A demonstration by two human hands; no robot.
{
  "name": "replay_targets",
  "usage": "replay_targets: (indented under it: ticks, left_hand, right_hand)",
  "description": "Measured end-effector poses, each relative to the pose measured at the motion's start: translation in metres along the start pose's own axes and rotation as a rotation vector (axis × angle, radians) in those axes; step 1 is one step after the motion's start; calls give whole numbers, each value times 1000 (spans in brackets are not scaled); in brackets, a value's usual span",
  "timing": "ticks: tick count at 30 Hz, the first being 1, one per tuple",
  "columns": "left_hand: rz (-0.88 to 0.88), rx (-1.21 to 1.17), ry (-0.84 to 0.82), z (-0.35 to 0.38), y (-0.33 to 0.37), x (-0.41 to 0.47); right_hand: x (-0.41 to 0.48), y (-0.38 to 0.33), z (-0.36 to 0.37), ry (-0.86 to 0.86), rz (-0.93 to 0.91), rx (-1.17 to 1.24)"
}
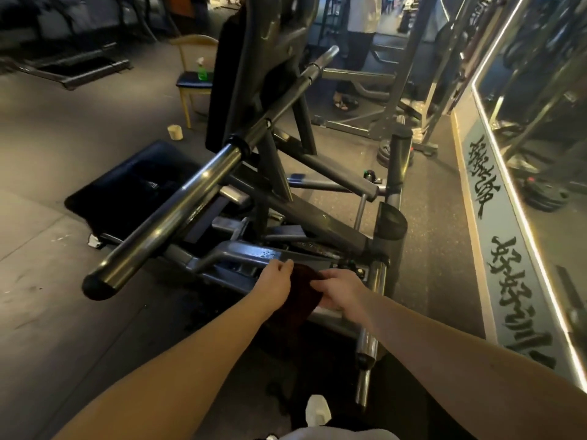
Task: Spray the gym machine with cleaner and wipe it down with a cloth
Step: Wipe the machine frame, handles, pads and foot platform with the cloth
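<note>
cleaner comes first, on our left: the green plastic spray bottle with a white trigger [201, 69] stands upright on the dark padded seat of a gold-framed chair [190, 83]. it is well apart from us, parked there, we judge, because both hands are wanted for wiping. nearer, the grey steel gym machine [317, 217] spreads low across the floor. its long polished bar [171, 217] juts toward us, and a flat frame rail [251, 250] glistens as if wet with spray. just below that rail our left hand [274, 281] has its fingers curled, pinching the top edge of the dark red cloth [300, 296]. the cloth hangs between our hands over the base of the frame. our right hand [341, 292] grips its other side, fingers bent around the fabric, probably so we can spread or refold it to a fresh face. spraying looks done on this part, and wiping seems to be the step in hand. at far right a lit wall mirror [540, 138] runs alongside.
</note>
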State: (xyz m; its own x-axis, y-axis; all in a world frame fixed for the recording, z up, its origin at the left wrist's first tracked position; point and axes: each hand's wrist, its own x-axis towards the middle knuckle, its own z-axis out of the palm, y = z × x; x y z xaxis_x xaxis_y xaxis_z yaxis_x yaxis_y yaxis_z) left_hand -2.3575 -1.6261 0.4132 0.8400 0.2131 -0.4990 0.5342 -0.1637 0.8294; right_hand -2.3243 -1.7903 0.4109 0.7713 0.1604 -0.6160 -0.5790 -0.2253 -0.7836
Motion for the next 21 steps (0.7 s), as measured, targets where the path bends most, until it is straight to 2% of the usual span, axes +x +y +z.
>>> replay_targets:
  ticks: [4,8,14,21]
  left_hand:
    - [-15,-83,78,-20,4,5]
    - [20,-173,20,-38,14,14]
    - [73,21,6,-52,46,47]
    - [149,261,59,-55,105,93]
  right_hand:
    - [9,-23,11,-70,-27,24]
    - [22,-45,18,-130,-77,37]
    - [50,-87,16,-126,-237,-30]
    - [116,-131,0,-85,-383,-305]
